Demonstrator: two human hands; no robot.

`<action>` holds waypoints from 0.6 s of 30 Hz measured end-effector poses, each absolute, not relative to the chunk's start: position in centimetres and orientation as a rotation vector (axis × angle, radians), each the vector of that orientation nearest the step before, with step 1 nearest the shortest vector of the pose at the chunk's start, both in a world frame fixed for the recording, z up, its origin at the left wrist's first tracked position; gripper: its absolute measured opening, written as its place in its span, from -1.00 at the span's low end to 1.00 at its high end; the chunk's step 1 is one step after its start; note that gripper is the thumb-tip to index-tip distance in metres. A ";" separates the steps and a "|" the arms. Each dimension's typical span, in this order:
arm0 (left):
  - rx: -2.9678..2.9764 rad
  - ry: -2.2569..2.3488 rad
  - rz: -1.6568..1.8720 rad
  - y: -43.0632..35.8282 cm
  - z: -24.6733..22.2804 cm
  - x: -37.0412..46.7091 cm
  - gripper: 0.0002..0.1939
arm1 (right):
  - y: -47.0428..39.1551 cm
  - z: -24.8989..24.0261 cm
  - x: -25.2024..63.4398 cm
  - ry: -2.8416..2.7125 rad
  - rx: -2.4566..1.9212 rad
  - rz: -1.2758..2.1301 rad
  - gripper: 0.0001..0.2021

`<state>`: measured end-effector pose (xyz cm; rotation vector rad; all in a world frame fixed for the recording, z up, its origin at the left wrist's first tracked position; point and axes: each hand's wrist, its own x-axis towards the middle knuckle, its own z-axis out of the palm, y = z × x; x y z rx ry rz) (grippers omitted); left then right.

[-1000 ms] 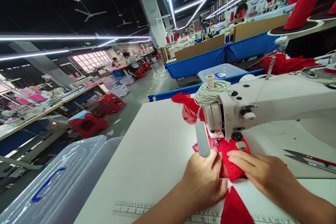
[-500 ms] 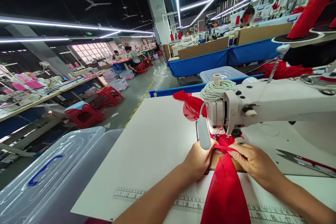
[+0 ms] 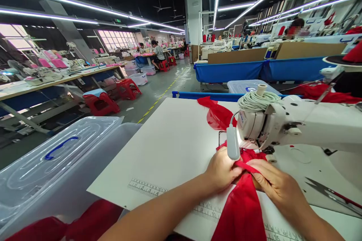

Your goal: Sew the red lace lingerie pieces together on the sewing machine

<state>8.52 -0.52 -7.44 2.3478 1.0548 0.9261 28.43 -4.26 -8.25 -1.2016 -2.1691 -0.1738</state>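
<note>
In the head view, a clear plastic box (image 3: 63, 162) with a lid stands beside the left edge of the worktop (image 3: 172, 139); I cannot tell its contents. A second clear box (image 3: 240, 86) is beyond the far edge. The left hand (image 3: 222, 169) and the right hand (image 3: 275, 180), both turned inward, pinch the red cloth (image 3: 240, 211), which runs from the sewing machine (image 3: 319, 120) toward the near edge.

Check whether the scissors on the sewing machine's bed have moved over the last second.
No. Judged against the machine bed and its front edge, the scissors appear to lie in the same place; only the camera's view has shifted.
</note>
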 end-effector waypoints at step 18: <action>2.371 1.030 0.820 -0.1 -6.6 8.2 -0.76 | -4.0 -8.0 28.8 -2.121 -1.121 -0.351 -0.79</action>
